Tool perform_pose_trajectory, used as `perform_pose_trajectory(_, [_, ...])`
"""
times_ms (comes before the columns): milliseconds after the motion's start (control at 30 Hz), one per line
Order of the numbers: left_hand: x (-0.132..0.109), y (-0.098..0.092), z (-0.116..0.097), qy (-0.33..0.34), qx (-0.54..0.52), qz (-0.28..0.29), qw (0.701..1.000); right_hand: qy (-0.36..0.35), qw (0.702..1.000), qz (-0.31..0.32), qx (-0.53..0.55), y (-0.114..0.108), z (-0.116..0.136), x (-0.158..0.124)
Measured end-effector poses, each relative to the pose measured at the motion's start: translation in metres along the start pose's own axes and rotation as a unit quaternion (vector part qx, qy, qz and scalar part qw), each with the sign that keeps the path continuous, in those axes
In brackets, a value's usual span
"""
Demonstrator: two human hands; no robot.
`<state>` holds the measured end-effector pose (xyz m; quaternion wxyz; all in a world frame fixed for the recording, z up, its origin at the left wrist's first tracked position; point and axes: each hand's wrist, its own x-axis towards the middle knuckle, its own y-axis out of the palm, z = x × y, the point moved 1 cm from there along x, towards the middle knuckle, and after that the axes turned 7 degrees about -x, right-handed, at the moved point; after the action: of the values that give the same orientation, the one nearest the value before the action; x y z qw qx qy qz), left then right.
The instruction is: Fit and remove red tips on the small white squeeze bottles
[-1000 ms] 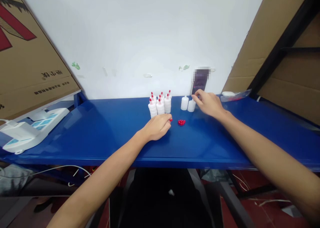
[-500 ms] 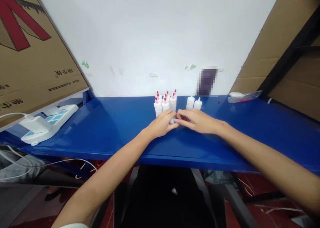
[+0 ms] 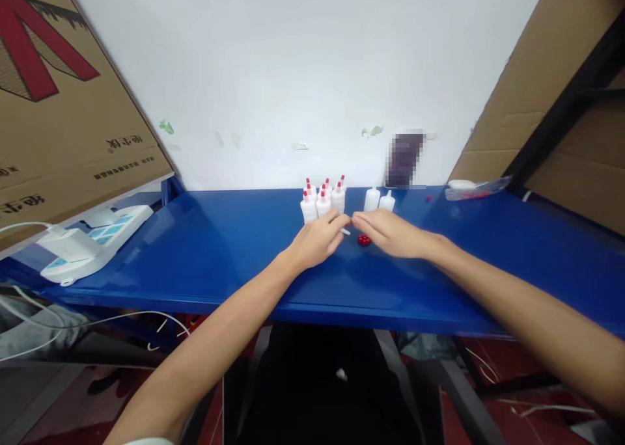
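left hand (image 3: 319, 239) grips a white nozzle (image 3: 345, 231); right hand (image 3: 388, 233) has bent fingers, grip unclear, near red caps (image 3: 364, 240), two white bottles (image 3: 372, 200) on its far side

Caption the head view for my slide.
Left hand holds a white-tipped item, right hand close by, near capped bottles and red caps.

Red-tipped squeeze bottles (image 3: 323, 207): white, upright, clustered
Uncapped bottles (image 3: 372, 200): two, upright
Red caps (image 3: 364, 240): loose, bunched
White nozzle (image 3: 345, 231): tilted, near caps
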<state>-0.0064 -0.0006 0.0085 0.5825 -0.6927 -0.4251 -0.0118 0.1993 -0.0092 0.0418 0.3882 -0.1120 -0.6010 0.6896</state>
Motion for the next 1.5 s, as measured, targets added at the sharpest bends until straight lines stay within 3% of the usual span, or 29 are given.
perform_pose_trajectory(133, [-0.003,-0.006,-0.002,-0.018,0.009,-0.063,0.998,0.049,0.998,-0.027,-0.03,-0.011,-0.022,-0.005])
perform_pose_trajectory(333, [-0.002,-0.005,-0.007,-0.019,0.025,-0.042,0.999,0.109,0.987,0.101,-0.06,-0.014,-0.047,-0.011])
perform_pose_trajectory(467, [-0.002,-0.004,-0.006,-0.026,0.038,-0.031,0.998,0.116,0.982,0.14,-0.05,-0.012,-0.055,-0.011])
perform_pose_trajectory(700, [-0.002,-0.001,-0.003,0.001,0.052,-0.006,0.999,0.068,0.989,0.132,-0.029,-0.017,-0.052,-0.01])
perform_pose_trajectory(933, [-0.002,-0.002,-0.004,0.0,0.07,0.014,0.997,0.108,0.986,0.122,-0.04,-0.02,-0.045,-0.01])
perform_pose_trajectory(1500, [-0.003,0.0,-0.004,-0.013,0.089,0.037,0.995,0.097,0.988,0.117,-0.039,-0.008,-0.056,-0.012])
